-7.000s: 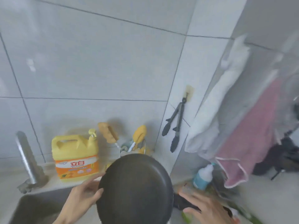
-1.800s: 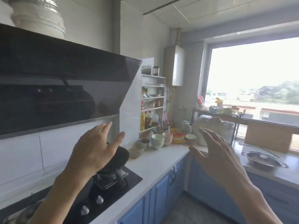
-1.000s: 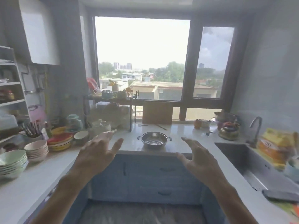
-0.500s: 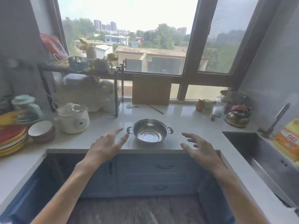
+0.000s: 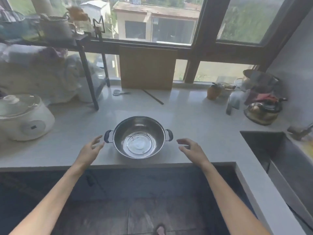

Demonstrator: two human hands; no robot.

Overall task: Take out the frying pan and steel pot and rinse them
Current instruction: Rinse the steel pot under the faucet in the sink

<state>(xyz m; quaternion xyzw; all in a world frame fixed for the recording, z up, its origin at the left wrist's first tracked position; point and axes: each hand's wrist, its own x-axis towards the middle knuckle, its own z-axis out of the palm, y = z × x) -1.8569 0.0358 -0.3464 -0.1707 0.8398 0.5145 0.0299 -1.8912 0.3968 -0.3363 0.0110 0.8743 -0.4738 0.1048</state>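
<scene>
A shiny steel pot point(image 5: 138, 136) with two black side handles stands empty on the grey counter point(image 5: 194, 119), near its front edge. My left hand point(image 5: 90, 150) hovers just left of the pot's left handle, fingers spread and relaxed, holding nothing. My right hand point(image 5: 190, 149) hovers a little right of the right handle, fingers loosely bent, also empty. Neither hand touches the pot. The frying pan is out of view.
The sink point(image 5: 277, 155) lies at the right, with a kettle point(image 5: 262, 111) behind it. A white cooker point(image 5: 22, 117) sits at the left beside a black rack leg point(image 5: 89, 78). A wooden board point(image 5: 147, 67), scissors point(image 5: 119, 92) and chopsticks point(image 5: 153, 97) lie behind the pot.
I turned from the sink and stove to the window counter and stepped closer. Both empty hands moved forward and now flank the pot's handles.
</scene>
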